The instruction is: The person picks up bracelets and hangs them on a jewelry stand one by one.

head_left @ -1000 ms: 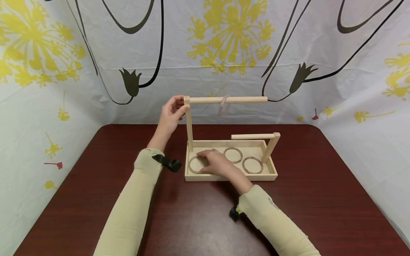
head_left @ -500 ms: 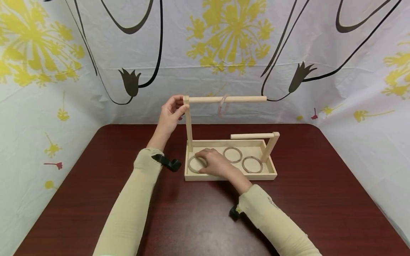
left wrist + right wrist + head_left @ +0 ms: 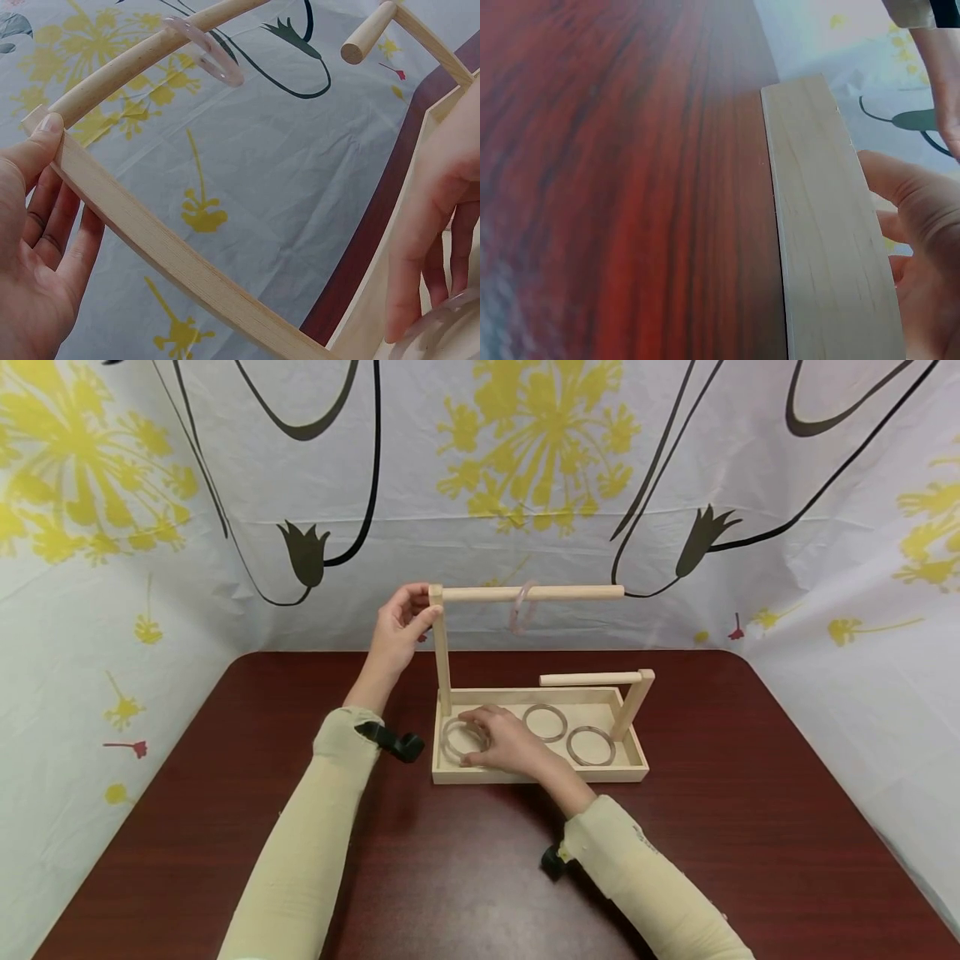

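The left hand (image 3: pixel 397 631) has its grip on the top of a tall wooden post (image 3: pixel 443 656), with the thumb on the near face and the other fingers behind. The post rises from the left end of a shallow wooden tray (image 3: pixel 540 776). From its top a round bar (image 3: pixel 577 593) runs to the right, and a pale, translucent ring (image 3: pixel 517 612) hangs around the bar near its middle.

The right hand (image 3: pixel 506 742) reaches over the tray's front wall, its grip pinching a clear ring (image 3: pixel 444 743) at the left end, just beside the foot of the post. That ring's outline looks doubled, so one cannot tell whether a second lies under it. Two more rings lie flat in the tray to the right of the hand: a rear ring (image 3: pixel 545 742) near the back wall and a front ring (image 3: pixel 591 765) close to a short post (image 3: pixel 633 706). The short post carries a lower bar (image 3: pixel 588 679) that points left, toward the tall post.

The tray stands on a dark reddish surface (image 3: pixel 420 860), before a white sheet (image 3: pixel 420 485) printed with yellow flowers. Both arms wear cream sleeves (image 3: pixel 300 852).
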The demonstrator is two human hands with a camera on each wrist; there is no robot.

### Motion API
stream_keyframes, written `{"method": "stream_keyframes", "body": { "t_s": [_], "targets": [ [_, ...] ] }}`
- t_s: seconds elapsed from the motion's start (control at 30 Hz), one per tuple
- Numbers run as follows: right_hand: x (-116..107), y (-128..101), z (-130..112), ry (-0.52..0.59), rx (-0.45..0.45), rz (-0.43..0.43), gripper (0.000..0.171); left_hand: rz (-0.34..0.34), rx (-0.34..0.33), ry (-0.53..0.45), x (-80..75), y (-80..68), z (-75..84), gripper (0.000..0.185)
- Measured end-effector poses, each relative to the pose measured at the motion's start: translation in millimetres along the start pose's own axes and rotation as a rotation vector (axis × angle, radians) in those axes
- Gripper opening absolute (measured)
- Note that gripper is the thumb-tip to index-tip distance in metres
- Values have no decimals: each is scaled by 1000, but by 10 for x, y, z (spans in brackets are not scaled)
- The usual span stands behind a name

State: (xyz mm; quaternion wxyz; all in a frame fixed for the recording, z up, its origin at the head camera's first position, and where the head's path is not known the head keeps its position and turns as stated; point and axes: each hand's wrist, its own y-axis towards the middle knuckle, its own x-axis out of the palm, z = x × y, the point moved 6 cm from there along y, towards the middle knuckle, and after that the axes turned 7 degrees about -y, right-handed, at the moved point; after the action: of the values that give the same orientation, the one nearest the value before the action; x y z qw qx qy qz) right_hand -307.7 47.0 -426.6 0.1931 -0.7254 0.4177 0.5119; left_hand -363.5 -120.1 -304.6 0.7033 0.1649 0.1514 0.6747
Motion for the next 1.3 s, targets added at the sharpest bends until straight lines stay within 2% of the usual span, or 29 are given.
{"method": "stream_keyframes", "body": {
  "t_s": [0.27, 0.57, 0.93, 1.3],
  "targets": [
    [-68, -22, -30, 57, -25, 60, 65, 0, 5, -2, -1, 2, -16, 31],
    [-98, -38, -39, 152, -27, 81, 67, 1, 10, -7, 2, -3, -19, 32],
    [-158, -77, -66, 170, -51, 132, 69, 7, 14, -7, -3, 14, -24, 33],
    [-196, -105, -82, 205, -60, 136, 69, 8, 17, -14, -3, 10, -16, 32]
  ]
}}
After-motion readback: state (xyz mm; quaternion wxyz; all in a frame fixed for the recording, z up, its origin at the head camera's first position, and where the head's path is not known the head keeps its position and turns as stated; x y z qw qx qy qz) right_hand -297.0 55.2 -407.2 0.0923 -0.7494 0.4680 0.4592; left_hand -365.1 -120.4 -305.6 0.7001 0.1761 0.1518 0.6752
